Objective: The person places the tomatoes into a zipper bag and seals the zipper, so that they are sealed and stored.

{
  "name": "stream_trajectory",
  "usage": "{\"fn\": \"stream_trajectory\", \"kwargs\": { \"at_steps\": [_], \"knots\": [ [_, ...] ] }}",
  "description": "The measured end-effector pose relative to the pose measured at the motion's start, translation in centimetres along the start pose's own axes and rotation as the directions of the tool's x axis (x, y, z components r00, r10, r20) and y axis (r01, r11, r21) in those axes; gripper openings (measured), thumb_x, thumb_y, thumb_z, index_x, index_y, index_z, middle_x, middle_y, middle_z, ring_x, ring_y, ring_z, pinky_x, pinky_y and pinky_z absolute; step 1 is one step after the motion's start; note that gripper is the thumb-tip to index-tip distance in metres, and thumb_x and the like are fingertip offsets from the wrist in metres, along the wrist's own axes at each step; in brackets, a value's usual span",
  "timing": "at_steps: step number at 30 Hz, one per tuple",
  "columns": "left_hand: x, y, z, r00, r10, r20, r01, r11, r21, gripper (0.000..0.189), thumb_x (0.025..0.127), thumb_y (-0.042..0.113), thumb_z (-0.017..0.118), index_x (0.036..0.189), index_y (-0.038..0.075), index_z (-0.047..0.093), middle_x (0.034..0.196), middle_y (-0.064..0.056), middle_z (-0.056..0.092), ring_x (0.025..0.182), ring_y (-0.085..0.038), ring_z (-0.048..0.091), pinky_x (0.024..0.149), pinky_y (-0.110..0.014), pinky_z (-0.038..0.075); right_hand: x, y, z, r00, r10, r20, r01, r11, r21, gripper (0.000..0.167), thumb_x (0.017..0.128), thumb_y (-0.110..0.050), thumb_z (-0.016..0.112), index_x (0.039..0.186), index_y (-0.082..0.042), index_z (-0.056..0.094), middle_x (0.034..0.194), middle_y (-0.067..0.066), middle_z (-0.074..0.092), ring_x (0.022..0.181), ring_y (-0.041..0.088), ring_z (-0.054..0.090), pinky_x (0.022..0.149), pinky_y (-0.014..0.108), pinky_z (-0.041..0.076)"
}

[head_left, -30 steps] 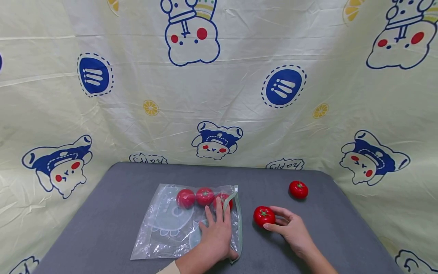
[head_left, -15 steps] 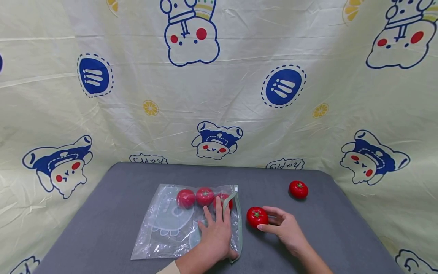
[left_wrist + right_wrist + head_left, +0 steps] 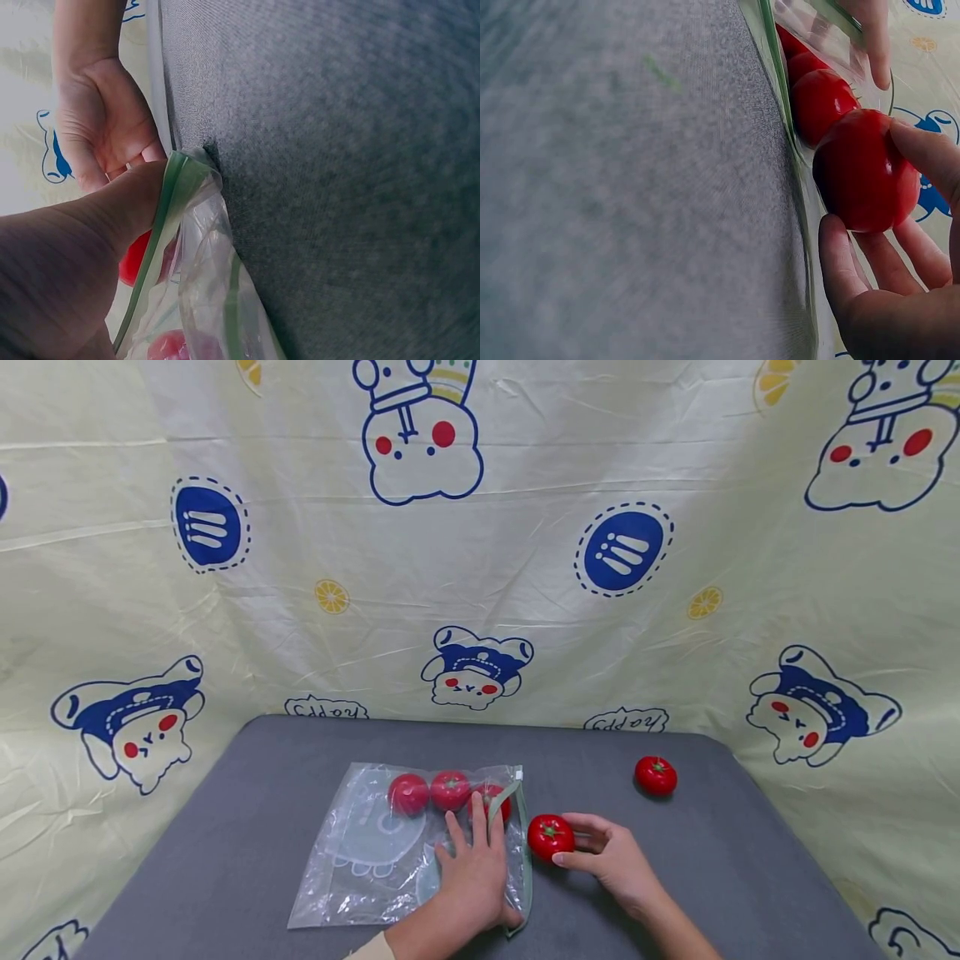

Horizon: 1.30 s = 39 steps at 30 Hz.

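A clear zip bag [image 3: 360, 860] with a green-edged mouth lies on the grey table, its opening facing right. Inside it, three red tomatoes [image 3: 408, 794] sit in a row along the far side. My left hand [image 3: 476, 872] rests over the mouth end with fingers spread and straight; in the left wrist view its thumb [image 3: 139, 191] lies against the raised green rim. Between thumb and fingers, my right hand [image 3: 611, 860] grips another tomato [image 3: 551, 837] right at the bag's mouth. In the right wrist view this held tomato [image 3: 862, 172] overlaps the bagged ones.
One more tomato [image 3: 656, 776] lies at the far right of the grey table [image 3: 300, 747]. A pale printed cloth [image 3: 525, 610] hangs behind the table and round its sides.
My right hand has moved left with its tomato, bringing it from beside the bag up to the mouth. The left hand, the bag and the far tomato have stayed put.
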State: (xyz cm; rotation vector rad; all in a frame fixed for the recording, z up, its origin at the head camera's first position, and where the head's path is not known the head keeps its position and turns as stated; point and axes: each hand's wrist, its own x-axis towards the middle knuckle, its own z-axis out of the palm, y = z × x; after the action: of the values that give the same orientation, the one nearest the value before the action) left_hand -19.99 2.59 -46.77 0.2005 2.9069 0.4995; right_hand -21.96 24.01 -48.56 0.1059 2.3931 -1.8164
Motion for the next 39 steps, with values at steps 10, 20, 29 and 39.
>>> {"fn": "stream_trajectory", "kwargs": {
  "at_steps": [10,20,29,39],
  "knots": [
    [0.1,-0.1,0.1,1.000,0.004,0.003,-0.004,1.000,-0.008,0.134,0.052,0.049,0.100,0.160,0.014,0.029,0.172,-0.015,0.007,0.151,-0.059,0.014,0.109,-0.077,0.034,0.4,-0.3,0.6,0.999,-0.009,0.044,0.010,1.000,-0.027,0.065,0.078,-0.015,0.090,0.136,-0.005,0.064,0.141,0.019,0.062,0.116,0.028,0.067,0.093,0.042,0.060],
    [0.2,0.0,0.0,1.000,0.008,0.017,-0.008,1.000,-0.013,0.134,0.053,0.047,0.100,0.161,0.014,0.026,0.172,-0.014,0.007,0.151,-0.059,0.014,0.109,-0.076,0.036,1.1,-0.2,1.2,0.995,-0.032,0.091,0.036,0.999,-0.035,0.064,0.081,-0.017,0.088,0.138,-0.003,0.061,0.137,0.019,0.065,0.113,0.026,0.069,0.091,0.038,0.061],
    [0.1,0.0,0.1,1.000,0.015,0.000,-0.015,0.999,-0.028,0.137,0.052,0.046,0.101,0.161,0.013,0.024,0.173,-0.014,0.006,0.151,-0.060,0.014,0.109,-0.076,0.035,1.4,-0.5,2.0,0.996,-0.049,0.077,0.053,0.998,-0.045,0.063,0.080,-0.015,0.089,0.136,-0.003,0.063,0.135,0.020,0.066,0.111,0.028,0.070,0.092,0.041,0.061],
    [-0.1,0.0,0.1,1.000,0.020,-0.005,-0.020,0.999,-0.030,0.140,0.053,0.046,0.101,0.163,0.014,0.020,0.173,-0.014,0.004,0.151,-0.060,0.013,0.109,-0.076,0.034,2.0,-0.4,2.3,0.993,-0.069,0.091,0.070,0.997,-0.010,0.062,0.079,-0.014,0.089,0.135,-0.001,0.064,0.137,0.020,0.063,0.113,0.029,0.071,0.092,0.040,0.060]
  ]
}}
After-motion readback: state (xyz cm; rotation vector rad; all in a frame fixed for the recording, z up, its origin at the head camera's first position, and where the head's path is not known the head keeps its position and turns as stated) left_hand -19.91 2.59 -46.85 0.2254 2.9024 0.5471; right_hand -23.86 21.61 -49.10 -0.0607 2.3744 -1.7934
